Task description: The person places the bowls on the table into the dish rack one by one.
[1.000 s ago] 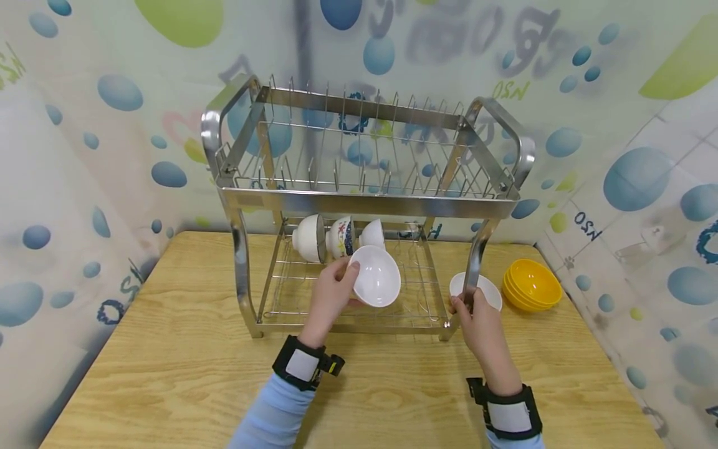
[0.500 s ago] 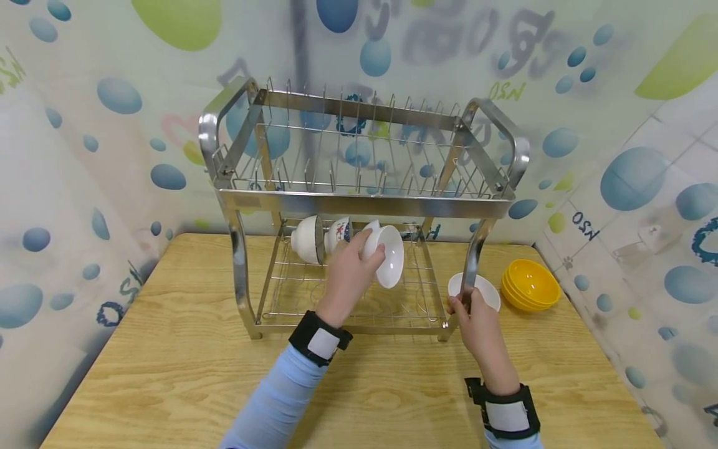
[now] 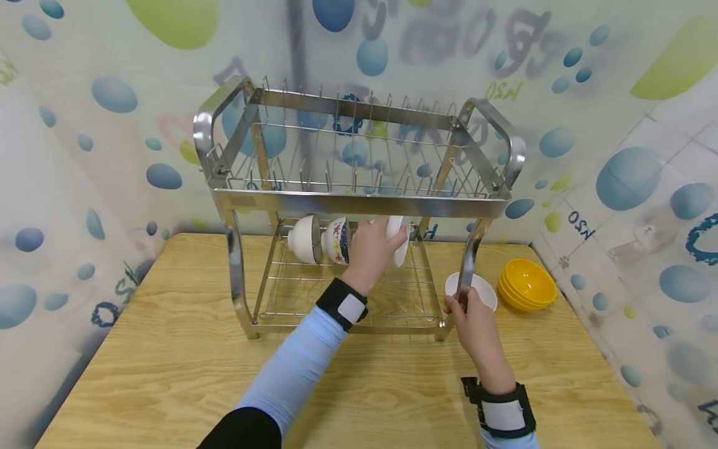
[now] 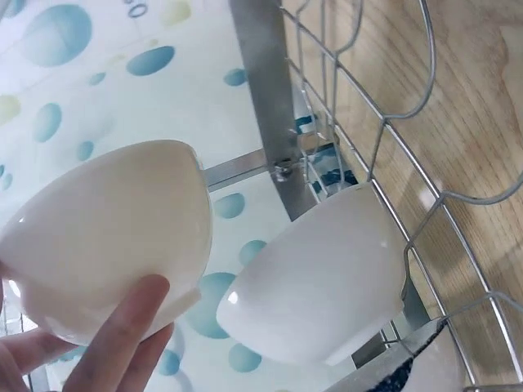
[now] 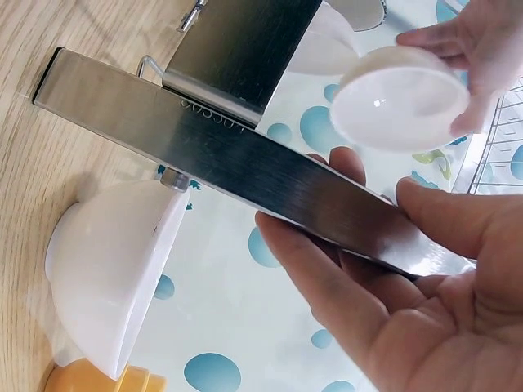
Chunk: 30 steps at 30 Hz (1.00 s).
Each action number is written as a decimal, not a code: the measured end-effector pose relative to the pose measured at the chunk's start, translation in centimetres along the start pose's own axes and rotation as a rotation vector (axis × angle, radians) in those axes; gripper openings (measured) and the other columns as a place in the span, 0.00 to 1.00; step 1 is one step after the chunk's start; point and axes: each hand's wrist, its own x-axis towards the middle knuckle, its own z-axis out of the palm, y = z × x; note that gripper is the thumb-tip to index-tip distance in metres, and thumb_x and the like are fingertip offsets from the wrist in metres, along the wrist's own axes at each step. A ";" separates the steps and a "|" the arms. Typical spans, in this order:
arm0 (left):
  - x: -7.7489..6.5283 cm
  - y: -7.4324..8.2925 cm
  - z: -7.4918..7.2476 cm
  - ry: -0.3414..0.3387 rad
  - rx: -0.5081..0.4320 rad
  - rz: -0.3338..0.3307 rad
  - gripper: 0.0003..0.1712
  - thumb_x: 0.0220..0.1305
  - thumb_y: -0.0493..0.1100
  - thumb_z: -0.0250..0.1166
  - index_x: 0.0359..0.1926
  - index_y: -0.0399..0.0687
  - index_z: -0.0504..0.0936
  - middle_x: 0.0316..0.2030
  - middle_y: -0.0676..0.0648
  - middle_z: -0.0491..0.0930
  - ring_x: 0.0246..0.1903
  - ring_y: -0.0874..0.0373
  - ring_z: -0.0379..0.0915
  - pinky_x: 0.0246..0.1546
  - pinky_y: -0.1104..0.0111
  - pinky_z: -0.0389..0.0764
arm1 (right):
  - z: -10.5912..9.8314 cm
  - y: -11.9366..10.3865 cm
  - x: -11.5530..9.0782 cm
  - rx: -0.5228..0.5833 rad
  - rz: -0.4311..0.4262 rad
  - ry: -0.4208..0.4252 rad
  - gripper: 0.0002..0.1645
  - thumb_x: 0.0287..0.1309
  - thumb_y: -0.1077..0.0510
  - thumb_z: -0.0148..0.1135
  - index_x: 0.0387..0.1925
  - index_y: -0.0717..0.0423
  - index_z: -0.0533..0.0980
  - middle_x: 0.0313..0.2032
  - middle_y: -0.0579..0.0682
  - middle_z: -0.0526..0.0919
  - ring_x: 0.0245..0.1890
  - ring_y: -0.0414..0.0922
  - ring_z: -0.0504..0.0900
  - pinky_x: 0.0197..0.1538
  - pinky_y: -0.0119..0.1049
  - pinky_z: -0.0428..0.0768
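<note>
My left hand (image 3: 373,246) holds a white bowl (image 4: 114,229), tilted on its side, inside the lower tier of the steel dish rack (image 3: 359,202). Right beside it in the left wrist view stands another white bowl (image 4: 319,278) on the rack wires, mostly hidden by the hand in the head view. To the left, a flower-patterned bowl (image 3: 336,242) and a cream-white bowl (image 3: 305,240) lean on their sides in a row. My right hand (image 3: 477,318) grips the rack's front right leg (image 5: 270,180), thumb on one side and fingers on the other.
A white bowl (image 3: 485,293) sits on the wooden table (image 3: 392,386) just behind the right hand. Several stacked yellow bowls (image 3: 528,284) stand farther right. The rack's upper tier (image 3: 359,149) with upright wires overhangs the lower one; a patterned wall covering (image 3: 392,37) hangs behind.
My left hand has carried the white bowl rightward and deeper into the lower tier, turning it from facing up to standing on its side. The right hand keeps its grip on the leg.
</note>
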 end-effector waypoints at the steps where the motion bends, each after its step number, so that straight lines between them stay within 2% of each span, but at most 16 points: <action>1: 0.3 0.0 0.3 0.002 0.024 0.020 0.23 0.64 0.59 0.54 0.41 0.43 0.81 0.31 0.41 0.78 0.32 0.50 0.73 0.21 0.67 0.77 | 0.0 0.0 0.0 0.000 -0.002 0.000 0.12 0.69 0.55 0.51 0.44 0.62 0.67 0.35 0.56 0.82 0.32 0.48 0.73 0.29 0.34 0.67; 4: 1.2 0.0 1.3 0.032 0.112 0.119 0.20 0.64 0.56 0.56 0.29 0.43 0.79 0.22 0.44 0.77 0.24 0.52 0.73 0.17 0.69 0.74 | 0.0 -0.1 0.0 0.001 -0.002 0.002 0.11 0.68 0.56 0.51 0.43 0.62 0.67 0.34 0.57 0.81 0.32 0.49 0.73 0.30 0.34 0.67; 6: 1.8 -0.1 2.1 0.046 0.126 0.168 0.18 0.64 0.53 0.58 0.23 0.46 0.74 0.15 0.49 0.72 0.19 0.54 0.69 0.17 0.68 0.73 | -0.1 -0.1 0.0 -0.001 0.002 0.003 0.11 0.68 0.56 0.51 0.43 0.62 0.67 0.34 0.57 0.81 0.32 0.49 0.73 0.30 0.35 0.67; 8: 2.3 -0.2 2.7 0.049 0.122 0.188 0.17 0.63 0.51 0.60 0.21 0.48 0.72 0.11 0.52 0.65 0.16 0.56 0.65 0.18 0.67 0.70 | -0.1 -0.1 0.0 -0.005 0.004 0.006 0.12 0.69 0.56 0.51 0.43 0.62 0.67 0.34 0.57 0.81 0.32 0.49 0.73 0.31 0.35 0.68; 10: 2.7 -0.2 3.3 0.037 0.111 0.180 0.17 0.62 0.51 0.60 0.21 0.49 0.70 0.11 0.52 0.61 0.15 0.56 0.63 0.18 0.66 0.69 | -0.1 -0.2 0.0 -0.008 -0.001 0.012 0.12 0.69 0.55 0.51 0.42 0.62 0.67 0.34 0.56 0.81 0.32 0.49 0.74 0.31 0.35 0.68; 11: 2.8 -0.3 3.7 0.027 0.103 0.170 0.17 0.62 0.51 0.61 0.22 0.48 0.70 0.12 0.52 0.60 0.15 0.56 0.63 0.18 0.66 0.69 | -0.1 -0.2 0.0 -0.009 -0.002 0.014 0.12 0.69 0.55 0.51 0.42 0.61 0.67 0.33 0.56 0.81 0.32 0.48 0.74 0.31 0.35 0.69; 14: 3.2 -0.5 4.6 0.034 0.171 0.172 0.18 0.61 0.51 0.61 0.20 0.47 0.72 0.12 0.49 0.65 0.15 0.54 0.68 0.16 0.65 0.72 | -0.1 -0.4 -0.1 -0.012 -0.008 0.024 0.11 0.69 0.55 0.51 0.41 0.61 0.68 0.33 0.55 0.81 0.31 0.48 0.75 0.30 0.35 0.68; 18: 3.5 -0.4 5.9 0.023 0.366 0.198 0.25 0.63 0.56 0.58 0.15 0.46 0.74 0.14 0.46 0.74 0.18 0.52 0.74 0.20 0.64 0.77 | -0.1 -0.4 -0.2 -0.009 0.004 0.021 0.11 0.69 0.55 0.51 0.41 0.61 0.67 0.33 0.55 0.82 0.30 0.47 0.74 0.29 0.34 0.67; 22: 3.6 -0.3 6.8 0.013 0.512 0.223 0.28 0.65 0.61 0.53 0.27 0.43 0.82 0.21 0.42 0.80 0.23 0.52 0.77 0.25 0.65 0.79 | 0.0 -0.4 -0.2 -0.008 0.004 0.027 0.11 0.69 0.56 0.51 0.41 0.61 0.68 0.33 0.55 0.82 0.30 0.47 0.73 0.28 0.34 0.66; 25: 3.6 -0.3 7.5 0.008 0.518 0.194 0.28 0.66 0.63 0.52 0.41 0.42 0.82 0.29 0.37 0.81 0.28 0.49 0.78 0.28 0.63 0.81 | 0.0 -0.3 -0.2 -0.010 -0.004 0.032 0.10 0.68 0.56 0.51 0.41 0.61 0.68 0.33 0.55 0.82 0.29 0.46 0.72 0.27 0.33 0.66; 30: 3.5 -0.4 8.2 -0.028 0.499 0.142 0.30 0.67 0.63 0.51 0.49 0.42 0.79 0.36 0.34 0.80 0.32 0.48 0.80 0.31 0.63 0.83 | 0.1 -0.2 -0.1 -0.010 -0.002 0.035 0.10 0.68 0.56 0.51 0.41 0.60 0.68 0.33 0.56 0.82 0.27 0.45 0.71 0.26 0.32 0.65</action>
